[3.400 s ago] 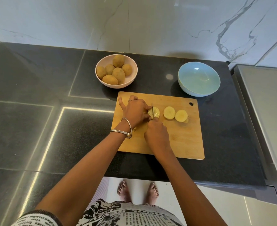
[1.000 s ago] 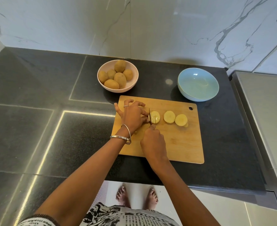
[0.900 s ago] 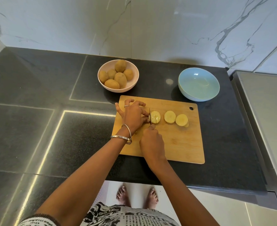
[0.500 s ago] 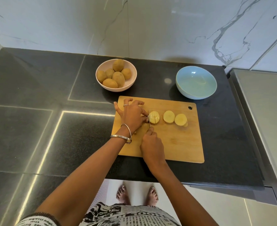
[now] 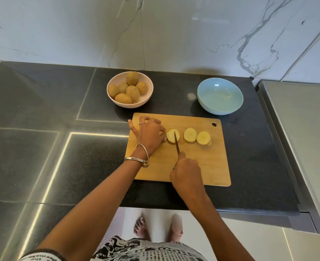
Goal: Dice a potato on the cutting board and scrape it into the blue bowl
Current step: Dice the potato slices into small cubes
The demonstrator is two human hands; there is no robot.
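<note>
Gleaming black countertop (image 5: 42, 151) meeting white marble wall (image 5: 174, 34).

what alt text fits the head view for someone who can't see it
A right hand slices a potato with a knife on a cutting board while the left hand steadies it. Behind sits an empty blue bowl.

Behind the cutting board (image 5: 202, 166), the potato bowl (image 5: 148, 85) sits left of the empty bowl (image 5: 208, 104).
</note>
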